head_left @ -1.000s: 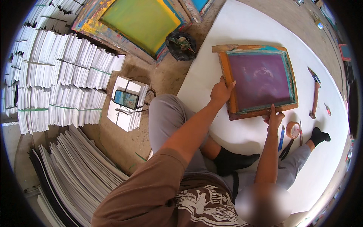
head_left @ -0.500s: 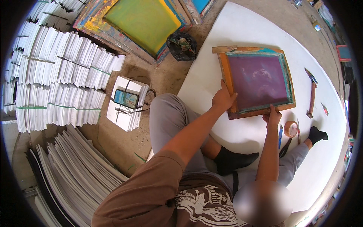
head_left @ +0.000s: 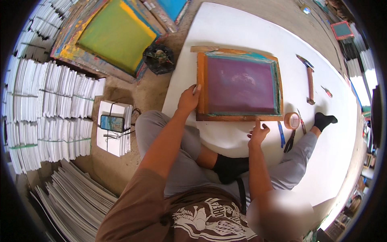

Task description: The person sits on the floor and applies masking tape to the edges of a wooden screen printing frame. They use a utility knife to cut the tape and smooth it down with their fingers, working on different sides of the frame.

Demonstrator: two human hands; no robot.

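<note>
The left hand lies flat, fingers pressed against the left rail of the wooden screen frame; the right hand pokes one finger onto its bottom rail, the others curled. The frame sits on the white surface. At four o'clock lies a tape roll, at three a hammer. Uneven pushing could likely skew the frame or smear its purple mesh.

At frame centre, a wooden frame with worn, paint-stained rails carries a matt purple mesh. It lies on a smooth white sheet; at left, stacked paper looks matt.
</note>
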